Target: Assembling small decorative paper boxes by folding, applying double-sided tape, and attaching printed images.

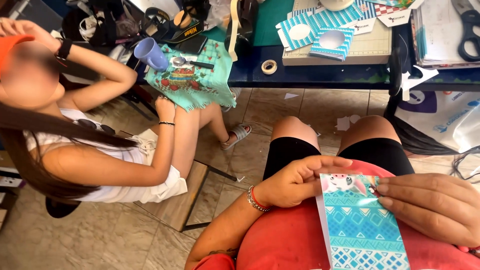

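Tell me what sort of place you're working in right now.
Probably a home craft workspace: a cutting mat with patterned paper cut-outs, a tape roll on the dark table, paper scraps on the tiled floor, and both hands holding a patterned card.

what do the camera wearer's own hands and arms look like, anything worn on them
Both arms are bare, with no sleeves in view. The left hand has a beaded bracelet at the wrist, silver-coloured beads with a red strand. A small dark mark, perhaps a tattoo, shows on the left forearm. The right hand has longish, pale-looking nails; no rings visible.
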